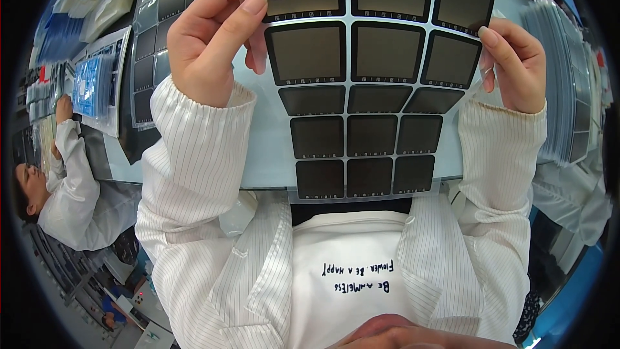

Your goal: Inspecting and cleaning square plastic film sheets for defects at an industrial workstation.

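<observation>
I hold a clear flexible sheet (361,90) bearing a grid of dark square film panels with black borders, lifted and bent over the table edge toward my chest. My left hand (216,39) grips its left edge, thumb on top near the upper left panel. My right hand (516,64) pinches the right edge beside the right-hand panels. The lower rows of panels hang down in front of my white striped coat.
A second sheet of dark panels (155,45) lies at the left on the pale table (265,148). A tall stack of sheets (568,90) stands at the right. A person in a white coat (64,181) works at the far left beside blue-tinted packets (93,84).
</observation>
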`<action>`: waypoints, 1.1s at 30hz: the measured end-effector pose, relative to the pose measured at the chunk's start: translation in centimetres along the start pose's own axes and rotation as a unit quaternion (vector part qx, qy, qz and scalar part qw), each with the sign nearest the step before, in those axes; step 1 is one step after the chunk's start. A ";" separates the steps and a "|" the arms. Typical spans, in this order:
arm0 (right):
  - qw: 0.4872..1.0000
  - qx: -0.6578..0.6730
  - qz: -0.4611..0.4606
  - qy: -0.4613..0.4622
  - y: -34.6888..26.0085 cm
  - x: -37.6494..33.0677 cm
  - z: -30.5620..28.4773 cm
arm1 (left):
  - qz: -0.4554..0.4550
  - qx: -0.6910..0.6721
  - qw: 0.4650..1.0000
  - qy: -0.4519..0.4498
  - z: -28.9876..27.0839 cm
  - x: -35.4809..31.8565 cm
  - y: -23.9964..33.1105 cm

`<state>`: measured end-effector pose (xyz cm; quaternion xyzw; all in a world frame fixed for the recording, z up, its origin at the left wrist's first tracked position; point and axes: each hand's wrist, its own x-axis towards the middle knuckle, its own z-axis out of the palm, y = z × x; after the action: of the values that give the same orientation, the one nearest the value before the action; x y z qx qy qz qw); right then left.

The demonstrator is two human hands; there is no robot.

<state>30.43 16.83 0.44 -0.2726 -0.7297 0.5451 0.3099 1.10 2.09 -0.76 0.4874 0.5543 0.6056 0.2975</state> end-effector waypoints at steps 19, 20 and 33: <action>0.999 0.030 -0.027 -0.007 0.0 0.0 0.2 | 0.000 -0.011 1.000 0.000 -0.2 0.1 0.0; 0.999 0.039 -0.034 -0.009 -0.1 0.0 0.3 | -0.003 -0.008 1.000 0.009 -0.1 0.0 0.0; 0.979 0.098 -0.130 0.121 0.8 0.0 -0.8 | -0.025 -0.055 0.992 -0.112 0.0 0.0 -0.4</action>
<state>31.05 17.50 -0.17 -0.2078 -0.6588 0.5319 0.4898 1.06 2.20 -1.16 0.5212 0.4951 0.5695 0.3987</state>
